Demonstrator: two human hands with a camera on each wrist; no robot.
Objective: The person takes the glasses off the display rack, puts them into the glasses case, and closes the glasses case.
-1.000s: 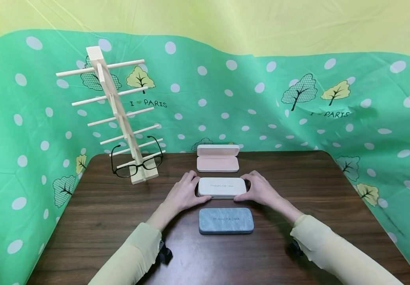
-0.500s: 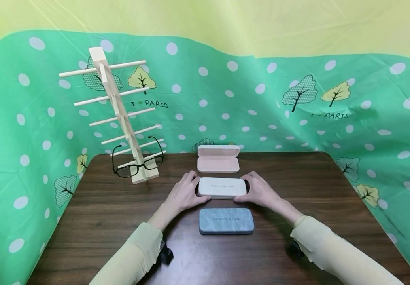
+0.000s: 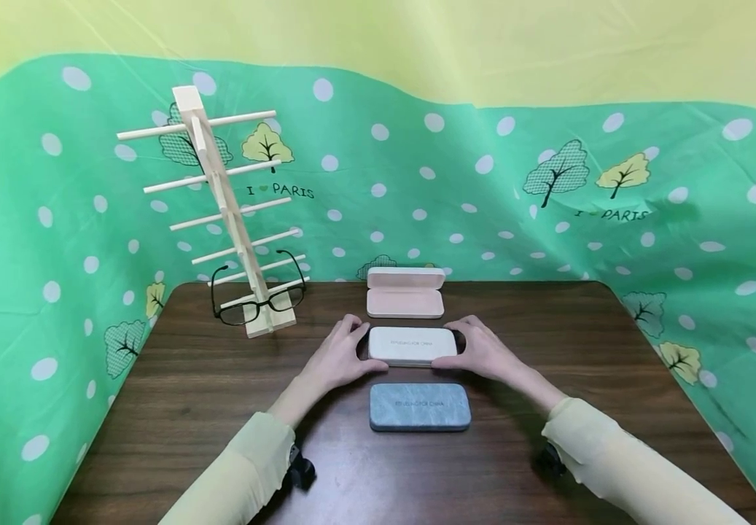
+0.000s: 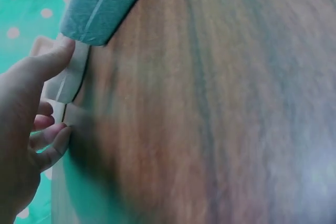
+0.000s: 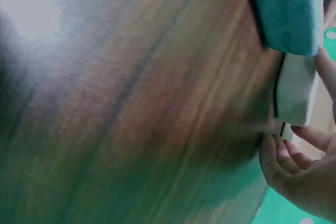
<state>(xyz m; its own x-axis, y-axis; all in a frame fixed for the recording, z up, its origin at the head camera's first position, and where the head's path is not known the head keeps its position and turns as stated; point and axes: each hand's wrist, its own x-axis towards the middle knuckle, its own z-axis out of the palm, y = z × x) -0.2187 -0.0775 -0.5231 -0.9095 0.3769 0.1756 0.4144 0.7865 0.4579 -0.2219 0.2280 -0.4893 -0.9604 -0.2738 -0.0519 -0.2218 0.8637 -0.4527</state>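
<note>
A closed white glasses case (image 3: pixel 413 343) lies on the table, lettering on its lid. My left hand (image 3: pixel 340 355) holds its left end, thumb along the front edge and index finger at the back corner. At the right end my right hand (image 3: pixel 482 353) holds it likewise, thumb at the front. In the right wrist view the index finger meets the end of the white case (image 5: pixel 296 90), while the other fingers curl on the table. A closed blue glasses case (image 3: pixel 420 407) lies just in front. Behind stands an open glasses case (image 3: pixel 406 302) with pink lining.
A wooden glasses rack (image 3: pixel 227 193) with several pegs stands at the back left. Black-framed glasses (image 3: pixel 264 300) hang on its lower pegs. The dark wooden table (image 3: pixel 187 423) ends at a green and yellow printed cloth (image 3: pixel 463 182) behind.
Both hands stay at the ends of the white case, with hardly any movement. The whole head view has shifted slightly. The other cases and the glasses stay where they were.
</note>
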